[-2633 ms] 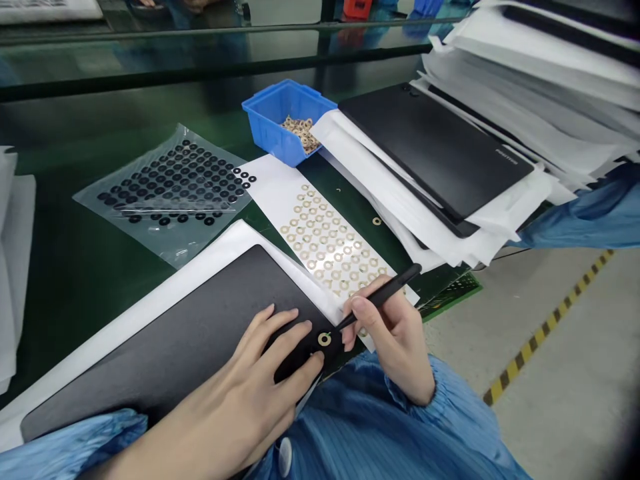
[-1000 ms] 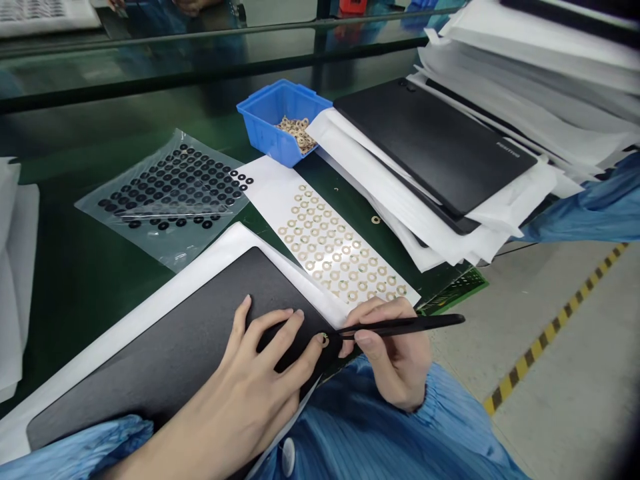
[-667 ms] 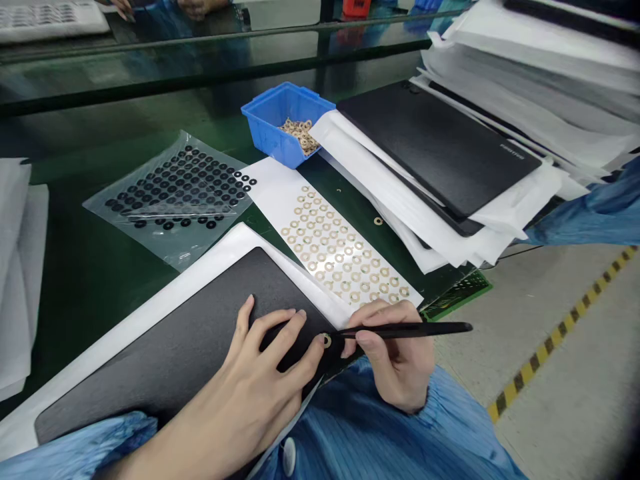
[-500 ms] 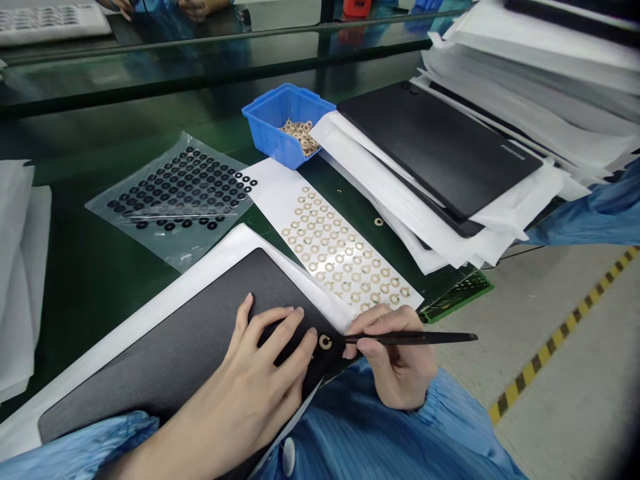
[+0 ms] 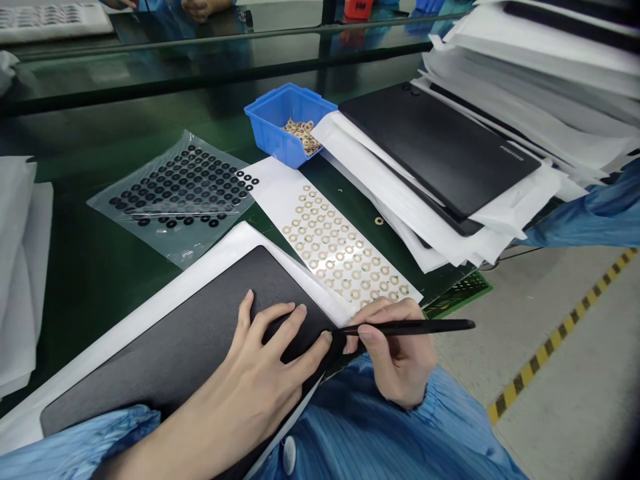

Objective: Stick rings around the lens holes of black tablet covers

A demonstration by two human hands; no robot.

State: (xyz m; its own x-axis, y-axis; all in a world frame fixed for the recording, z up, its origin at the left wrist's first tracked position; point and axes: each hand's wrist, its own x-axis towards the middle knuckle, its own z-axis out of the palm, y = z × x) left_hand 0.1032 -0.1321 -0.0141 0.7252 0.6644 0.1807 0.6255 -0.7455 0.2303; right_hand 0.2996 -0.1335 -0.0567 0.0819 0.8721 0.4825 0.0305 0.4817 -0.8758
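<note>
A black tablet back cover [image 5: 165,340] lies on a white foam sleeve [image 5: 220,250] in front of me. My left hand [image 5: 260,373] rests on it, fingers spread, with the index fingertip near the corner where the camera holes are. The fingertip hides the tan ring there. In my right hand [image 5: 397,353] is a pair of black tweezers [image 5: 425,327], pinched between thumb and fingers. Their tip meets the cover beside my left index fingertip. Just beyond lies a white backing sheet [image 5: 275,187] with rows of tan ring stickers [image 5: 337,274].
A clear film [image 5: 175,253] of black rings lies left of the sheet. Behind stands a blue bin [image 5: 270,137] of small rings. Stacked covers [image 5: 440,147] in white sleeves fill the right side; more sleeves [image 5: 43,280] lie left. Another person's hand [image 5: 197,8] shows across the bench.
My left index finger has slid right onto the tan ring, which showed before. The tweezers have shifted slightly upward, their tip now at that fingertip.
</note>
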